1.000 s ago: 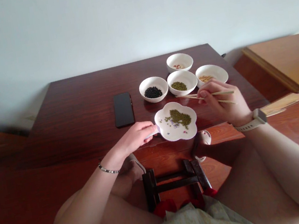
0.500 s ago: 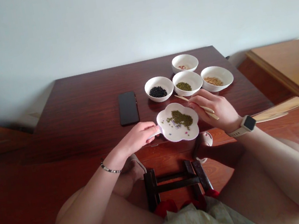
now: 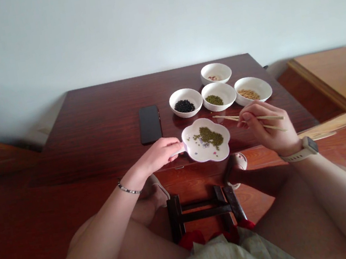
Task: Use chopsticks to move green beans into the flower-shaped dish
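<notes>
My left hand (image 3: 165, 151) grips the handle of a white flower-shaped plate (image 3: 193, 154) at the table's front edge. Green beans (image 3: 212, 136) lie in a patch on that plate, over a small printed picture. My right hand (image 3: 267, 125) is closed around a pair of chopsticks (image 3: 230, 117), their tips pointing left above the table, between the plate and the bowls. Behind the plate stand a bowl of black beans (image 3: 184, 106), a bowl of green beans (image 3: 214, 100) and a bowl of tan beans or nuts (image 3: 249, 94). Farther back, another white bowl (image 3: 215, 68) holds a few reddish-and-white pieces.
A black phone (image 3: 150, 124) lies on the dark wooden table (image 3: 103, 127), left of the bowls. The wall (image 3: 143, 24) rises behind the table. To the right is a lighter wooden piece of furniture (image 3: 342, 76). A dark stool (image 3: 206, 212) sits between my legs.
My right hand has moved right with the chopsticks, away from the plate, and their tips have shifted right and nearer me. My left hand still holds the plate's handle.
</notes>
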`<state>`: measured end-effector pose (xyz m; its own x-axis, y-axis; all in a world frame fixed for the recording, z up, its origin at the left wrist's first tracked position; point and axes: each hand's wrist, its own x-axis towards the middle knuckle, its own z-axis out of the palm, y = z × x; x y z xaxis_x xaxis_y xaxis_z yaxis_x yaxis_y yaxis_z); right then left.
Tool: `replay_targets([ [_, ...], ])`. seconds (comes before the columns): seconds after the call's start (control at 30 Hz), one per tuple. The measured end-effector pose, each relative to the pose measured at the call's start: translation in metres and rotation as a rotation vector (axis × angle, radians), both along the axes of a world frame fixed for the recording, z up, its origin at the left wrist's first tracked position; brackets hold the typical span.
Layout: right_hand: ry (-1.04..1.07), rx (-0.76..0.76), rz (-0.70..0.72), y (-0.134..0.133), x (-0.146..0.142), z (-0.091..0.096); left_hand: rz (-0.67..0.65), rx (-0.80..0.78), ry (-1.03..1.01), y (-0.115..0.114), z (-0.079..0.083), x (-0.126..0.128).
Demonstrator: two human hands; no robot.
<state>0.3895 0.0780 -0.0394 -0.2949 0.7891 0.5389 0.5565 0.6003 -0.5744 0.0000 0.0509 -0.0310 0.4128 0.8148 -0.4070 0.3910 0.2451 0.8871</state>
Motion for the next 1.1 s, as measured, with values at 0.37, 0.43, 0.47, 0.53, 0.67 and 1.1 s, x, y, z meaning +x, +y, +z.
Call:
replay_targets([
  [0.37,-0.019,-0.023,0.025,0.011,-0.006,-0.012,0.002,-0.005,-0.005,0.005,0.0,0.003],
  [0.43,-0.03,-0.015,0.028,0.012,-0.007,-0.013,0.006,-0.012,-0.007,0.005,0.0,0.003],
  [0.47,-0.033,-0.002,0.023,0.012,-0.007,-0.013,0.009,-0.015,-0.006,0.005,0.0,0.003],
  [0.53,-0.034,0.018,0.012,0.012,-0.006,-0.012,0.012,-0.015,0.001,0.005,0.001,0.003],
  [0.67,-0.002,-0.008,0.008,0.009,-0.002,-0.009,0.011,-0.003,0.011,0.005,0.004,0.003],
  [1.1,0.596,-0.327,-0.192,0.011,0.007,-0.007,-0.023,-0.021,0.022,0.01,0.001,-0.002],
])
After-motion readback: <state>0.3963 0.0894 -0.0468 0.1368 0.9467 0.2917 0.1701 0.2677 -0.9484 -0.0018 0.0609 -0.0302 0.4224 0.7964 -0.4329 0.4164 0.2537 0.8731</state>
